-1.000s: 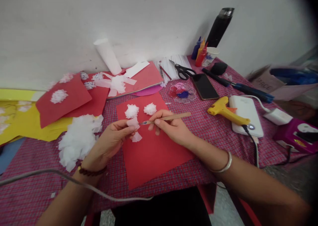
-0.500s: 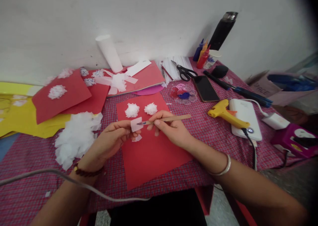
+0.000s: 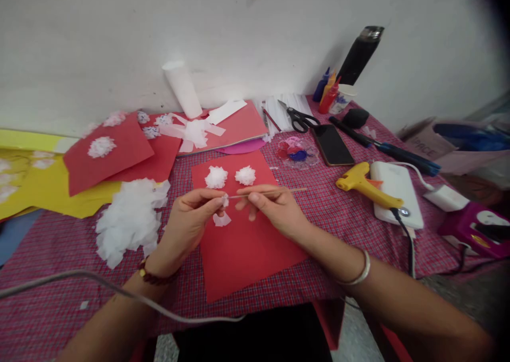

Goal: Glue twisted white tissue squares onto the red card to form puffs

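Note:
In the head view, my left hand (image 3: 195, 217) pinches a small piece of white tissue paper (image 3: 225, 200), now bunched around the tip of a slim wooden stick (image 3: 274, 192). My right hand (image 3: 277, 208) grips that stick near its middle, roughly level. Both hands are over a red paper sheet (image 3: 251, 250). Two fluffy white paper pom-poms (image 3: 216, 177) sit on the sheet's far part, just beyond my fingers. Another loose tissue piece (image 3: 222, 220) lies below my left fingertips. Left of my left hand is a pile of white tissue pieces (image 3: 131, 218).
Scissors (image 3: 298, 119), a phone (image 3: 333, 145) and a clear paint palette (image 3: 297, 152) lie at the back right. A yellow glue gun (image 3: 368, 186) rests against a white power bank (image 3: 398, 195). A pale cable (image 3: 119, 293) crosses the front left.
The tissue piece, earlier spread flat against the stick's tip, is now folded around it by my left fingers. The view has shifted slightly.

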Demonstrator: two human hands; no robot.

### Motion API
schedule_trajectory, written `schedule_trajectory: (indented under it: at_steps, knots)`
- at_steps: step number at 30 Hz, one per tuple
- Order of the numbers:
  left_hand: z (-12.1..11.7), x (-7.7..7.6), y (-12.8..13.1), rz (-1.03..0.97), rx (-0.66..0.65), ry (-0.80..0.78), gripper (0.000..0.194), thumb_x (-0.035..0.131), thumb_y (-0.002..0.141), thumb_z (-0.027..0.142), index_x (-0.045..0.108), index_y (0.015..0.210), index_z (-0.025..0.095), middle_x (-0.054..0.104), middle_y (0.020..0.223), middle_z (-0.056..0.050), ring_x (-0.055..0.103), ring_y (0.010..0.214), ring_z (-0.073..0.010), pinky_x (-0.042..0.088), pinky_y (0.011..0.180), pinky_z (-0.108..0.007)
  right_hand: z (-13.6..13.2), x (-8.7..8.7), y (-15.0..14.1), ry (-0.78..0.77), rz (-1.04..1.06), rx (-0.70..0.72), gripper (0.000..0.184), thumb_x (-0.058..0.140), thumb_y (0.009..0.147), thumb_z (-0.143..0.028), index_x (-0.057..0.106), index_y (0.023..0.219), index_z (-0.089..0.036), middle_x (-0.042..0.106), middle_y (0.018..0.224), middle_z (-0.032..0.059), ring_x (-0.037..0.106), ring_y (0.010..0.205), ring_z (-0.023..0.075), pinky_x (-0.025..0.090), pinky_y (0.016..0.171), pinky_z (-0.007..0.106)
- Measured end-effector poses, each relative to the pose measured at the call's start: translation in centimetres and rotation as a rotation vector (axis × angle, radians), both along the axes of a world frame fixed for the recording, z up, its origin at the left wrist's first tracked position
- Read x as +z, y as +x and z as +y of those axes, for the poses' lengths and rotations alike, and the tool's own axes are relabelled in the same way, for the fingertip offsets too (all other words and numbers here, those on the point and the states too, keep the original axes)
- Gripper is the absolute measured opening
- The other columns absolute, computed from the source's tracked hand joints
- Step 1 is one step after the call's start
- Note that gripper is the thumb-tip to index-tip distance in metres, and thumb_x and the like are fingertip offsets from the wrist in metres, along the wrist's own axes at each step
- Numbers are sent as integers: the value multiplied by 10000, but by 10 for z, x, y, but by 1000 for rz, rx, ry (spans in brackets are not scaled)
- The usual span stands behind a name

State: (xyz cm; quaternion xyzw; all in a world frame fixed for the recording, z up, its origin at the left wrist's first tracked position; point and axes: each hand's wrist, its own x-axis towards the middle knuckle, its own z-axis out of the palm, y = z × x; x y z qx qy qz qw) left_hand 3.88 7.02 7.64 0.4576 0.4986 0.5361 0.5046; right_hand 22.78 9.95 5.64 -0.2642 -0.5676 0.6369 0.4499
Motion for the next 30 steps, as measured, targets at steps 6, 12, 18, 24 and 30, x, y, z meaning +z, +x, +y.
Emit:
schedule_trajectory:
  at_steps: [6, 12, 18, 24, 30]
  knots:
    - [-11, 1, 3, 572, 7, 447, 127, 707, 754, 130, 744, 787, 246, 719, 774, 3, 639, 720, -130, 510, 677, -266, 2, -4, -3, -178, 59, -18, 270, 538, 925, -376, 740, 930, -197, 635, 612, -13, 495, 470, 69, 412, 481, 214]
    - [0, 8, 6, 227, -80, 78, 32, 691, 786, 228, 700, 766, 205, 646, 609, 15, 581, 556, -120, 480, 537, -243, 12, 1, 5, -160, 175, 82, 171, 706, 807, -340, 723, 917, -209, 686, 768, -16, 525, 515, 52, 458, 523, 197]
    - [47, 43, 33, 494, -319, 209, 141, 679, 794, 308, 723, 822, 177, 693, 753, -23, 606, 683, -146, 478, 654, -262, 31, 5, 19, -460, 327, -93, 233, 576, 901, -395, 656, 823, -190, 639, 615, -40, 452, 412, 53, 465, 477, 184]
    - [88, 19, 30, 833, -333, 288, 146, 620, 822, 302, 680, 804, 170, 676, 781, -30, 583, 706, -156, 439, 662, -269, 55, 0, 40, -601, 379, -220, 208, 512, 938, -267, 612, 782, -172, 601, 548, -49, 446, 391, 59, 461, 444, 174]
    - [92, -17, 34, 1265, -440, 482, 150, 610, 823, 296, 635, 908, 175, 578, 936, -73, 556, 851, -223, 421, 734, -331, 64, -13, 40, -509, 247, -254, 170, 511, 928, -241, 634, 839, -165, 620, 581, -49, 475, 395, 51, 447, 433, 167]
